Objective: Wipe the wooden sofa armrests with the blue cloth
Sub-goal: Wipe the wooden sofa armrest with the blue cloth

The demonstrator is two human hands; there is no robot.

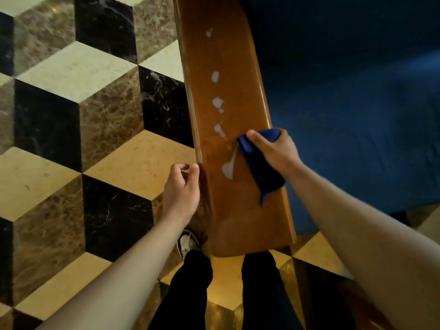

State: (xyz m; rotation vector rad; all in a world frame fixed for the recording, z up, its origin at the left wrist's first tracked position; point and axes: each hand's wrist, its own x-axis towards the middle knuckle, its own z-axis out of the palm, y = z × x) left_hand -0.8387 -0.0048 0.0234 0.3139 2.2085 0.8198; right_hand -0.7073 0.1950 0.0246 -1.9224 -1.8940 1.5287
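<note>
A glossy wooden sofa armrest (238,210) runs from the top of the view down to my legs. A row of white foam blobs (217,103) lies along its middle, the nearest one smeared. My right hand (273,151) presses the blue cloth (259,170) onto the armrest's right side, beside the smeared blob. At the armrest's left edge, my left hand (182,189) has loosely curled fingers, fingertips touching the edge, nothing held.
The sofa's blue seat cushion (357,115) fills the right side. A marble floor (83,139) in a cube pattern of cream, brown and black spreads to the left. My black trouser legs (190,294) and a white shoe (187,242) stand at the armrest's near end.
</note>
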